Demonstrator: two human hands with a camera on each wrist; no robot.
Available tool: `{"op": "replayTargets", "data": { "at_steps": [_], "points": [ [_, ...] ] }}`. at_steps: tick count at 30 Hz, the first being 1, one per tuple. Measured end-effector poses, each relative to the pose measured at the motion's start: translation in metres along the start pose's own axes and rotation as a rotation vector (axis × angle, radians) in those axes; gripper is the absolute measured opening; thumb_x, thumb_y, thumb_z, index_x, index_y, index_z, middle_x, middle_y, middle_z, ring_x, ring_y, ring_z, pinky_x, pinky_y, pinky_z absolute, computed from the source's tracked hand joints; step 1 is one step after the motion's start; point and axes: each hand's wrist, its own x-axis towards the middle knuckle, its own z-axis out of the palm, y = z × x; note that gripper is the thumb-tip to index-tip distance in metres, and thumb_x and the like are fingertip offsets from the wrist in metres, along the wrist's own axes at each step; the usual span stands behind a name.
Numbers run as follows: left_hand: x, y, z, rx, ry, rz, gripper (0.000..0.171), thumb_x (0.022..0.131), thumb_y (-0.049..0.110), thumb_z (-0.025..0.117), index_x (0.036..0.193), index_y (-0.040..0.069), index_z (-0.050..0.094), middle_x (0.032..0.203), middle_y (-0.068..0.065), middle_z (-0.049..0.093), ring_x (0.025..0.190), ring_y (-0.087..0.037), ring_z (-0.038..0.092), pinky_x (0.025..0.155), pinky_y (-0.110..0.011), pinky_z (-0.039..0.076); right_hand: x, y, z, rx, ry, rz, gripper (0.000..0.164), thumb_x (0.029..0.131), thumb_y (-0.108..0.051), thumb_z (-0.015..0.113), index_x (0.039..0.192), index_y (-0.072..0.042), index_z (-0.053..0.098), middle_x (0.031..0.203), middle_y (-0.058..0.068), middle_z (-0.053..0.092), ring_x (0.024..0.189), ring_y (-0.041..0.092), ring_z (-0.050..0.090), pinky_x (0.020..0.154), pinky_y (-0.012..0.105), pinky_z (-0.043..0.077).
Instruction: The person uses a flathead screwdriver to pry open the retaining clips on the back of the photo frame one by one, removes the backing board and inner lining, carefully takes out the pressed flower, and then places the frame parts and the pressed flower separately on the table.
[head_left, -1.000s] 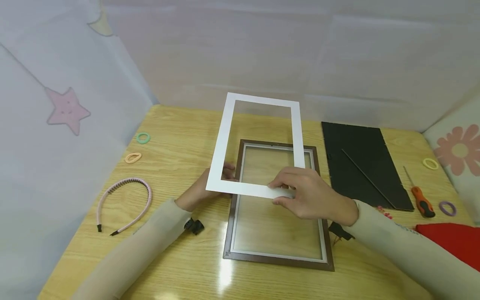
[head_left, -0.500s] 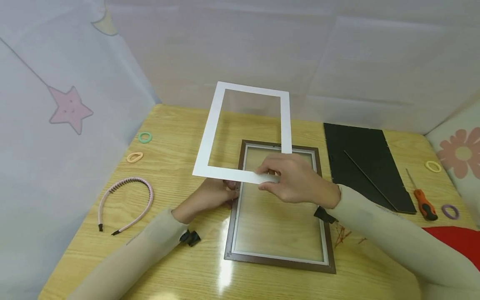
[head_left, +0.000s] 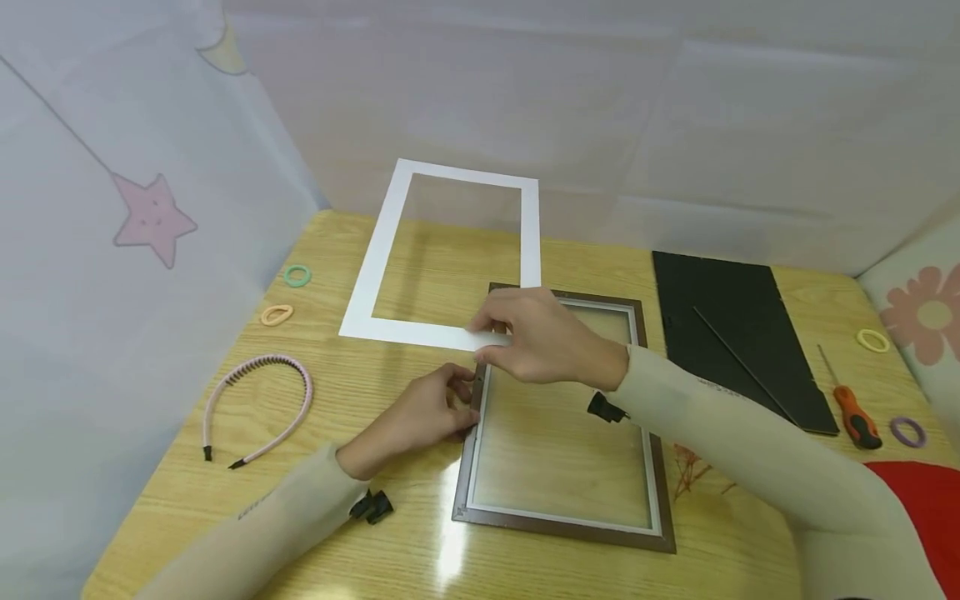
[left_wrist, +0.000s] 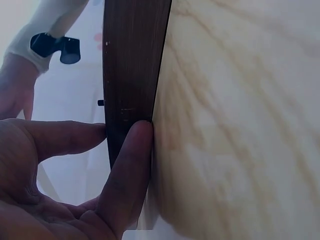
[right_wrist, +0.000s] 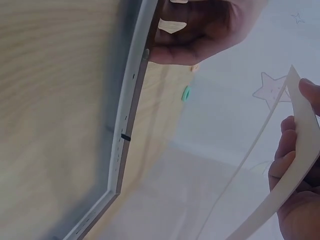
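In the head view, a brown picture frame (head_left: 562, 535) lies on the wooden table, with a clear pane (head_left: 562, 458) inside its silvery inner edge. My left hand (head_left: 427, 410) pinches the frame's left side; the left wrist view shows thumb and finger on either side of the dark rail (left_wrist: 135, 55). Above the table, a white rectangular mat (head_left: 405, 331) with a large cut-out is tilted up. My right hand (head_left: 543, 337) pinches its lower right corner between thumb and fingers. The right wrist view shows the mat bending slightly in that grip, apart from the frame.
Right of the frame lie a black board (head_left: 720, 292) with a thin rod (head_left: 738, 362), an orange-black screwdriver (head_left: 855, 417), reddish twigs (head_left: 686, 471) and red cloth (head_left: 918, 500). A pink headband (head_left: 309, 392) and green (head_left: 297, 276) and orange rings (head_left: 277, 315) lie left.
My right hand has carried the mat leftward and somewhat up, away from over the frame. The left hand stays at the frame's left side, shifted slightly toward me and now more visible.
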Motion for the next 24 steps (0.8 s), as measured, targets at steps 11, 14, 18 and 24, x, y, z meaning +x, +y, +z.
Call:
{"op": "replayTargets", "data": {
  "at_steps": [11,14,18,24],
  "points": [
    [-0.013,-0.004,0.005,0.031,0.015,0.045,0.055,0.084,0.008,0.075,0.135,-0.001,0.054,0.104,-0.012,0.067,0.063,-0.015,0.069,0.058,-0.026,0.061,0.038,-0.002,0.018,0.038,-0.069,0.018,0.022,0.084,-0.023,0.082,0.102,-0.011,0.077,0.097,-0.002,0.075,0.079,0.009,0.064,0.071,0.022,0.054],
    [-0.02,-0.006,0.008,0.045,0.022,0.058,0.054,0.085,0.007,0.074,0.135,-0.001,0.055,0.103,-0.011,0.066,0.064,-0.012,0.067,0.056,-0.025,0.06,0.048,-0.001,0.027,0.056,-0.097,0.043,0.022,0.084,-0.023,0.083,0.102,-0.011,0.077,0.096,-0.002,0.074,0.079,0.009,0.063,0.072,0.022,0.053],
    [-0.031,-0.007,0.012,0.076,0.028,0.071,0.052,0.085,0.006,0.074,0.133,-0.001,0.056,0.101,-0.008,0.067,0.066,-0.009,0.064,0.057,-0.023,0.057,0.059,0.003,0.042,0.063,-0.15,0.08,0.024,0.085,-0.024,0.082,0.104,-0.01,0.076,0.096,-0.002,0.073,0.081,0.01,0.062,0.074,0.021,0.053],
    [-0.041,-0.011,0.015,0.113,0.018,0.083,0.052,0.083,0.009,0.077,0.131,0.0,0.058,0.098,-0.004,0.067,0.072,-0.009,0.063,0.059,-0.021,0.053,0.061,0.011,0.064,0.071,-0.211,0.13,0.025,0.087,-0.026,0.081,0.106,-0.011,0.074,0.095,-0.003,0.071,0.082,0.009,0.06,0.076,0.021,0.053]
  ]
}}
